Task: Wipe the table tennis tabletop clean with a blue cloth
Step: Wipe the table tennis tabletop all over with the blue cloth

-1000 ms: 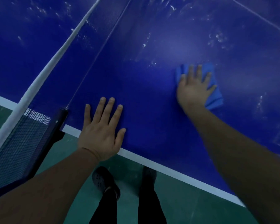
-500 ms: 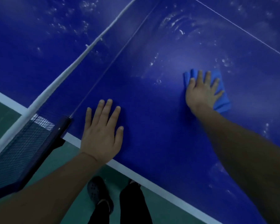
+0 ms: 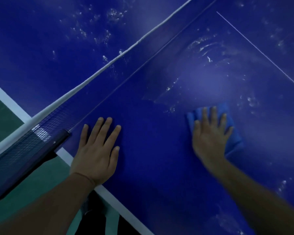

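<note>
The blue cloth (image 3: 234, 138) lies flat on the worktop (image 3: 159, 150), on the near half of the table a little way in from the white side edge and well to the right of the net (image 3: 41, 129), and the right hand (image 3: 210, 138) is spread over it with the fingers straight and slightly fanned, palm pressing down, nothing curled round the fabric. Call that grip apart: it pushes the cloth, it does not clutch it. The left hand (image 3: 97, 153) is likewise apart, fingers straight, laid flat on the bare surface just beside the net post (image 3: 58, 141), and looks to be taking the person's weight as they lean in. The cloth looks folded into a thick pad, soft and light, with its edges showing at the fingertips and along the thumb side; a thing like that will bunch or slide out from under the palm if the pressure lets up. On a smooth top streaked with wet smears and pale specks (image 3: 204, 48), I would expect it to glide easily, perhaps too easily. The place to hold it, as I judge it, is just where the hand is: weight through the palm over the pad's middle, fingertips pinning the leading edge. Plenty of marks remain beyond the hand toward the centre line (image 3: 261, 51), so the wiping seems far from done.
</note>
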A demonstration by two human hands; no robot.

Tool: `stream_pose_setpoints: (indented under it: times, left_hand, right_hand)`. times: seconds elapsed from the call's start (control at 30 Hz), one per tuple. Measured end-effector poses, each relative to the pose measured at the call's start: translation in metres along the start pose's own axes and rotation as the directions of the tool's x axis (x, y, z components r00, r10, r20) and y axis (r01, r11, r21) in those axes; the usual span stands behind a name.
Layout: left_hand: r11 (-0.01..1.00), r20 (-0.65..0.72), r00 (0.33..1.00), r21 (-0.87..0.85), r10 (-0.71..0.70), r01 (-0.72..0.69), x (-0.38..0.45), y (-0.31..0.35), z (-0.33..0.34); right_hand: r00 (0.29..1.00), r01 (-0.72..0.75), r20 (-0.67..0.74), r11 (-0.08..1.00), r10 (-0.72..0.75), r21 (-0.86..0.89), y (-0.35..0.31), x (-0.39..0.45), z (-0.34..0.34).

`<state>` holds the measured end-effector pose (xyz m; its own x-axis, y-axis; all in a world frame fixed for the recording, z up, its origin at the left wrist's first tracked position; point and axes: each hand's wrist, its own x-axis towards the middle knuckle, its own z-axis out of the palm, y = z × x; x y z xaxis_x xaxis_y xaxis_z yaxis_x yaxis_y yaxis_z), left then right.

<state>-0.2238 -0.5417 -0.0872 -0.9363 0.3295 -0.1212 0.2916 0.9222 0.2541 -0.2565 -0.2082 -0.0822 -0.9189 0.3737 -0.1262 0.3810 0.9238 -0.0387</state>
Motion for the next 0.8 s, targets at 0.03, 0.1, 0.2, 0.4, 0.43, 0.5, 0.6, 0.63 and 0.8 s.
stream_pose_setpoints:
  times: [0.03, 0.1, 0.2, 0.4, 0.43, 0.5, 0.6, 0.63, 0.8]
  left_hand:
    - [1.0, -0.011, 1.0, -0.006, 0.001, -0.001, 0.0, -0.001, 0.0]
    - [1.0, -0.029, 1.0, -0.021, -0.012, 0.011, 0.001, 0.0, 0.0]
    - [0.999, -0.036, 0.999, -0.027, -0.025, 0.024, 0.002, 0.0, 0.0]
    - [1.0, -0.023, 0.999, -0.013, -0.029, 0.029, 0.002, 0.0, 0.0]
    - [1.0, -0.019, 0.999, -0.012, -0.029, 0.029, 0.002, 0.0, -0.001]
    - [1.0, -0.012, 0.999, -0.008, -0.029, 0.029, 0.003, 0.0, -0.002]
    - [1.0, -0.009, 0.999, -0.003, -0.031, 0.031, 0.002, 0.0, -0.002]
    - [1.0, -0.01, 0.999, -0.001, -0.031, 0.031, 0.002, 0.0, -0.002]
    - [1.0, -0.003, 1.0, 0.004, -0.031, 0.031, 0.003, 0.0, -0.002]
  right_hand:
    - [0.993, 0.12, 0.002, 0.992, -0.12, -0.031, -0.019, -0.016, 0.005]
    - [0.931, 0.365, 0.013, 0.928, -0.366, -0.075, -0.054, -0.042, 0.014]
    - [0.822, 0.569, 0.002, 0.82, -0.57, -0.067, -0.089, -0.026, 0.019]
    - [0.995, -0.083, -0.057, 0.994, 0.088, 0.073, -0.033, 0.13, -0.013]
    - [0.977, -0.205, -0.036, 0.969, 0.212, 0.138, -0.023, 0.136, -0.017]
    - [0.972, -0.221, -0.05, 0.967, 0.229, 0.13, -0.034, 0.115, -0.013]
    - [0.972, 0.23, -0.04, 0.973, -0.23, 0.008, -0.077, 0.048, 0.009]
    - [0.931, 0.365, -0.016, 0.93, -0.366, -0.047, -0.079, 0.039, 0.013]
    - [0.996, -0.093, -0.01, 0.994, 0.094, 0.055, -0.012, 0.12, -0.017]
